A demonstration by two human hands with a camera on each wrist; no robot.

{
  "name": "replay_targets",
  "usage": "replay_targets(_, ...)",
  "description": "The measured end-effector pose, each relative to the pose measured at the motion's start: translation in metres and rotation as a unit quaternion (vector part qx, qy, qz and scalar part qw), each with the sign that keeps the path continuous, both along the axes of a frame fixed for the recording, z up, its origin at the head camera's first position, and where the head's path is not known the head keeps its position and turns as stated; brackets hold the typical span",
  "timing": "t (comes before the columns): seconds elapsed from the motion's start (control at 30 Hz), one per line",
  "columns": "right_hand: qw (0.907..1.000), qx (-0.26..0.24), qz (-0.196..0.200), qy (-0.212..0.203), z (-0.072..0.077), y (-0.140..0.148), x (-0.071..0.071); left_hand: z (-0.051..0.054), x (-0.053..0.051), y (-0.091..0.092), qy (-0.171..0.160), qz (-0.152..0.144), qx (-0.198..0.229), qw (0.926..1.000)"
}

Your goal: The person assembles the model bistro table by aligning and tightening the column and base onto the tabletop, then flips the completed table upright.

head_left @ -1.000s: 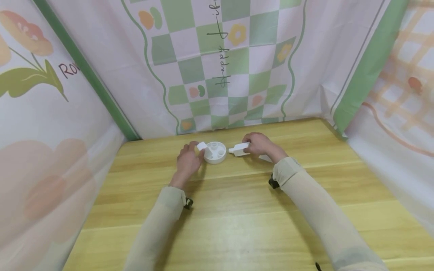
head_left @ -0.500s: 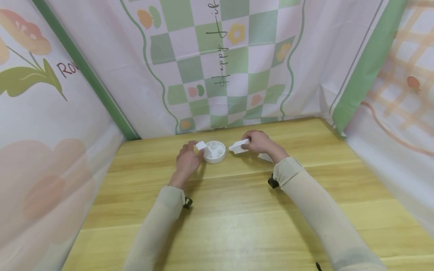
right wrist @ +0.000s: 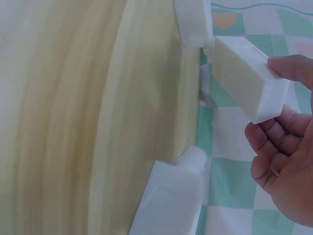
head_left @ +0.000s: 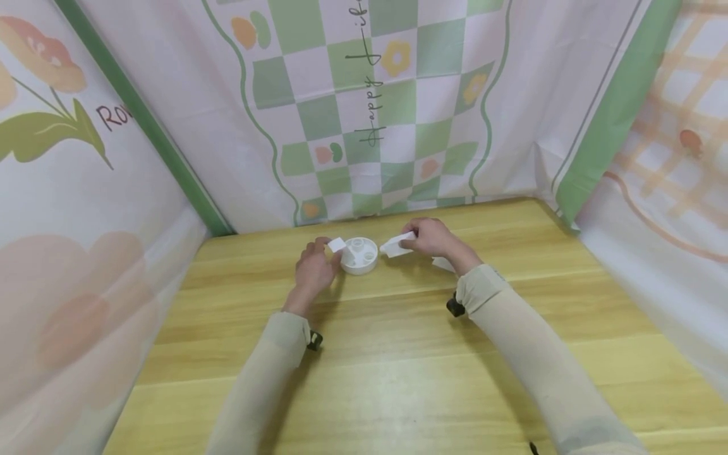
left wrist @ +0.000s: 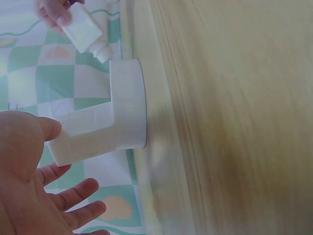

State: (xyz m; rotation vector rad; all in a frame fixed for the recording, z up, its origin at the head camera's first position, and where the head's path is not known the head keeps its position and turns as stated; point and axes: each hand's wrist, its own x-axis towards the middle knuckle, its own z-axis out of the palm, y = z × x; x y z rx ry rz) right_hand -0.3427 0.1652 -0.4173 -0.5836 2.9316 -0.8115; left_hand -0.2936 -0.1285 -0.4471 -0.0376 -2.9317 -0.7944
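Observation:
A round white holder point(head_left: 360, 258) with several round openings stands near the table's back edge. The left hand point(head_left: 315, 270) pinches a white rectangular bottle point(left wrist: 83, 134) between thumb and index finger, its other fingers spread; the bottle's far end is inside the holder point(left wrist: 129, 104). The right hand point(head_left: 433, 239) grips a second white bottle point(right wrist: 249, 78) by its base, neck tilted down toward the holder's right rim. In the right wrist view the neck is at the holder's edge point(right wrist: 194, 22); whether they touch, I cannot tell.
A third white bottle point(right wrist: 168, 200) lies on the wooden table point(head_left: 364, 366) beside the right hand, partly hidden by it in the head view. Patterned cloth point(head_left: 392, 101) hangs behind the table and at both sides. A small black item point(head_left: 533, 448) shows at the bottom right.
The right hand has lifted its bottle slightly, tilted it neck down and moved it left, nearer the holder. The left hand and its bottle have hardly moved.

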Motion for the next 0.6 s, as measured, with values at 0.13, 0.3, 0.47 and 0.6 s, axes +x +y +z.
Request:
replay_targets(0.13, 1.0, -0.008, 0.003, -0.003, 0.004, -0.006, 0.001, 0.001, 0.001, 0.0, -0.001, -0.001, -0.004, 1.0)
replay_targets(0.3, 0.9999, -0.006, 0.013, -0.001, 0.008, -0.016, 0.003, 0.001, 0.001, 0.0, -0.001, -0.003, -0.002, 1.0)
replay_targets(0.47, 0.9997, -0.001, 0.024, 0.003, 0.011, -0.024, 0.003, 0.0, 0.001, 0.0, 0.0, -0.003, -0.004, 1.0)
replay_targets(0.6, 0.9993, 0.002, 0.035, 0.01, 0.011, -0.029, 0.002, 0.001, 0.001, 0.0, -0.004, -0.003, -0.003, 1.0)
